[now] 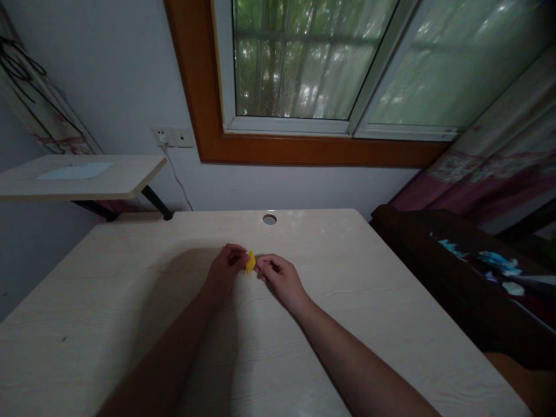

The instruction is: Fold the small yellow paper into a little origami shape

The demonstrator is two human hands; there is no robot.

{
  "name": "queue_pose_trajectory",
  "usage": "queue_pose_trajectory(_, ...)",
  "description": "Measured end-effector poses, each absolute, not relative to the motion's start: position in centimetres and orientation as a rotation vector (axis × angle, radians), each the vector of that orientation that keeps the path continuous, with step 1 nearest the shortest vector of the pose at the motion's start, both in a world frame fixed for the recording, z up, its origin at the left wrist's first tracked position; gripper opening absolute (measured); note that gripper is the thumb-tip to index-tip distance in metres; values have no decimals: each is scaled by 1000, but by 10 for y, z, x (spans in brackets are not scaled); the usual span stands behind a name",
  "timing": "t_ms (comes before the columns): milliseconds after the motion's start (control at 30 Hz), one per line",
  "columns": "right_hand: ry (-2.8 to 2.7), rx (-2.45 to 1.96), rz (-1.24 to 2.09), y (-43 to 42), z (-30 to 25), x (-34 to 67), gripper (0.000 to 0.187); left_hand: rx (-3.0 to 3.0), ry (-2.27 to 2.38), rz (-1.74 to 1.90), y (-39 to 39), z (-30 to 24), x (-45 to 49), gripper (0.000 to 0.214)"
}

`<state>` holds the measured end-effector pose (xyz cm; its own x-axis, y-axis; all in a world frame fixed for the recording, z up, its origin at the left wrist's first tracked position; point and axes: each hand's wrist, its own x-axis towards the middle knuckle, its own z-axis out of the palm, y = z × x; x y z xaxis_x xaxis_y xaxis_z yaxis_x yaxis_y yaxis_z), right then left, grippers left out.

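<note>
A small bright yellow piece (251,262) with an uneven, jagged outline is above the middle of the pale wood-grain desk (347,324). Its exact kind is too small to make out. My left hand (226,266) grips its left side between thumb and fingertips. On the other side, my right hand (282,275) has thumb and forefinger pinched together right by the piece's edge. Whether those fingertips touch the yellow piece or hold something tiny cannot be seen.
A raised shelf (143,174) on black legs carries a paper sheet (76,170) at the left. Near the desk's back edge is a round cable hole (270,219). A white cord (177,176) hangs from the wall socket (172,138). Dark furniture (417,260) stands at the right.
</note>
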<state>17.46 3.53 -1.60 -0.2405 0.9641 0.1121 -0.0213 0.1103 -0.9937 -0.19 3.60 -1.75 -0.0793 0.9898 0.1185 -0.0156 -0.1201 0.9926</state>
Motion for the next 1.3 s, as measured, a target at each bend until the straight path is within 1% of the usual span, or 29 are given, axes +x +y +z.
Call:
queue_pose_trajectory(100,-1448,-983,1309,35,-18,175,20,1252,1179,1338,35,-19,-2,27)
queue_pose_trajectory(300,-1460,-1011,1289,35,-17,174,23,1285,1151,1322,36,-24,-4,27)
queue_pose_trajectory(567,-1432,-1083,1274,33,-8,172,17,1417,1181,1264,34,-19,-3,18)
queue_pose_trajectory(733,-1264,-1079,1305,38,-14,173,16,1507,1129,1240,30,-12,1,24)
queue_pose_trajectory(833,-1257,-1081,1316,40,-18,173,20,1533,1138,1208,28,-11,4,31)
queue_pose_trajectory(967,-1296,-1090,1306,39,-17,172,25,1529,1207,1212,27,-11,5,24)
queue_pose_trajectory(1300,-1278,-1045,1252,39,-22,171,26,1455,1158,1320,32,-17,-2,15)
